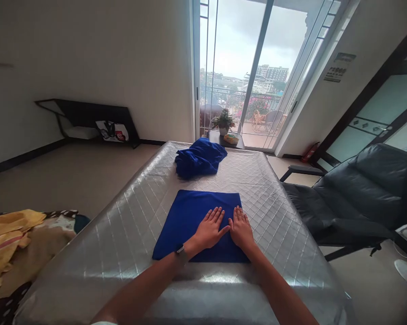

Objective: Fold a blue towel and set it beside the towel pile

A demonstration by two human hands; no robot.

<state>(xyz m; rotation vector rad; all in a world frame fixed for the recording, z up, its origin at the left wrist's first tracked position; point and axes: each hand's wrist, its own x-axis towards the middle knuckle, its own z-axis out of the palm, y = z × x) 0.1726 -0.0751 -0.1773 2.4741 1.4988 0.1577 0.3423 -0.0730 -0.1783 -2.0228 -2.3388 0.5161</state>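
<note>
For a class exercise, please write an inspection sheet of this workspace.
surface: quilted silver padded top
job's things: folded blue cloth lying flat; crumpled blue cloth farther along the top
clutter: yellow cloth on patterned bedding beside the top
hands: left hand, with a watch, and right hand flat on the folded cloth
cables: nothing seen
surroundings: black leather recliner, red fire extinguisher, glass balcony door

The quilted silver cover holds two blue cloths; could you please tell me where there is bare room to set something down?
Bare quilted cover lies between the folded blue cloth and the bunched blue cloth, and to the folded cloth's right, toward the black leather chair. It is crowded on the folded cloth, under your left hand and right hand.
</note>
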